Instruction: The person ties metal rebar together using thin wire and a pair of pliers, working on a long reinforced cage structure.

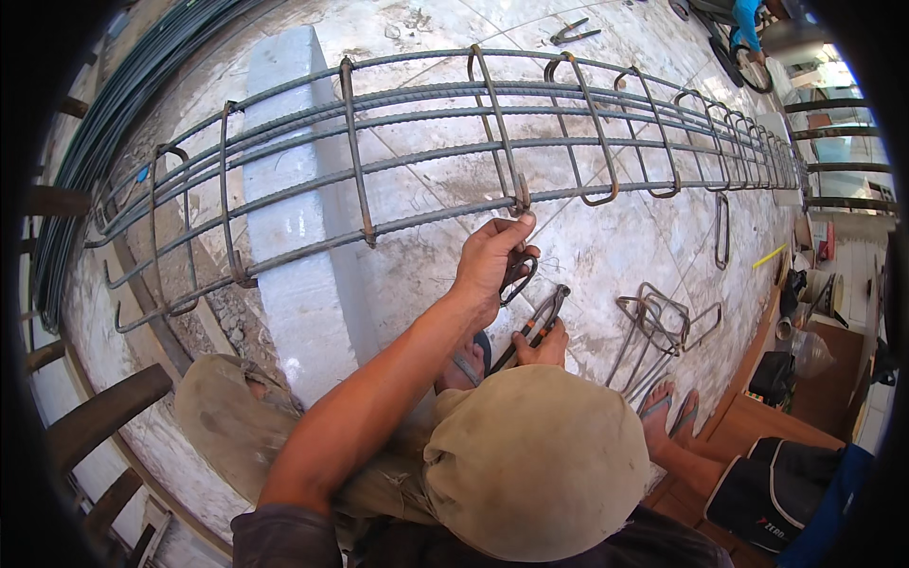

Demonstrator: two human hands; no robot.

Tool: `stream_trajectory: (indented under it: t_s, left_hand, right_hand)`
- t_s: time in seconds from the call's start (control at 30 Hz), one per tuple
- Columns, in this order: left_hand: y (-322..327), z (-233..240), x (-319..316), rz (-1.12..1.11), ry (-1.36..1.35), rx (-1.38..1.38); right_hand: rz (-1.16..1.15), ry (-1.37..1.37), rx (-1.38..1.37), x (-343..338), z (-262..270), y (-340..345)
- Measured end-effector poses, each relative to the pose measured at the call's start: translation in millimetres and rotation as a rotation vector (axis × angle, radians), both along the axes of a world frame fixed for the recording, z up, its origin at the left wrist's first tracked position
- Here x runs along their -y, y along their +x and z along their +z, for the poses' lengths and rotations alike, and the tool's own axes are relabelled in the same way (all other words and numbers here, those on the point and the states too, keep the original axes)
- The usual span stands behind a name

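My left hand (493, 259) is raised to the rebar cage (433, 153), its thumb and forefinger at the lower hooked corner of a steel stirrup (503, 128). Its other fingers are curled around a dark looped bundle of wire (522, 280). Below it, beside my knee, my right hand (543, 348) grips end-cutting nippers (545, 314) with orange bands on the handles; the jaws point up toward the cage. My knee partly hides this hand. More stirrups are spaced along the cage to the right.
A pale block (287, 177) lies under the cage's left part. Loose stirrups (660, 319) are heaped at right, near another person's feet (667, 408). A second pair of nippers (575, 33) lies beyond the cage. Long rebars (106, 135) are stacked far left. A person's arm (747, 28) shows top right.
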State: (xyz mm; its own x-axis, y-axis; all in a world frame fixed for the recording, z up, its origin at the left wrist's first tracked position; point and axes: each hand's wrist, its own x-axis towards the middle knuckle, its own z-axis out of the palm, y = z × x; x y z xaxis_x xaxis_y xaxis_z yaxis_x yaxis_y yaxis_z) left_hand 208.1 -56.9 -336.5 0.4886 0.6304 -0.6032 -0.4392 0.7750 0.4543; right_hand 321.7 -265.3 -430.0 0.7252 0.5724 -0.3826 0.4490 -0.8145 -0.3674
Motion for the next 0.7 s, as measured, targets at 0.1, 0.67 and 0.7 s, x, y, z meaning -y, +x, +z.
stream_trajectory:
  t_s: [0.1,0.67,0.7]
  left_hand:
    - [4,16,3,0.096,0.071,-0.175]
    - [16,28,37,0.216,0.46,-0.59]
    - [15,28,37,0.219,0.488,-0.614]
  right_hand:
    - [0.014,0.01,-0.009,2,-8,13]
    - [0.328,0.106,-0.72,-92,190,48]
    - [0.402,0.087,-0.624,-99,190,49]
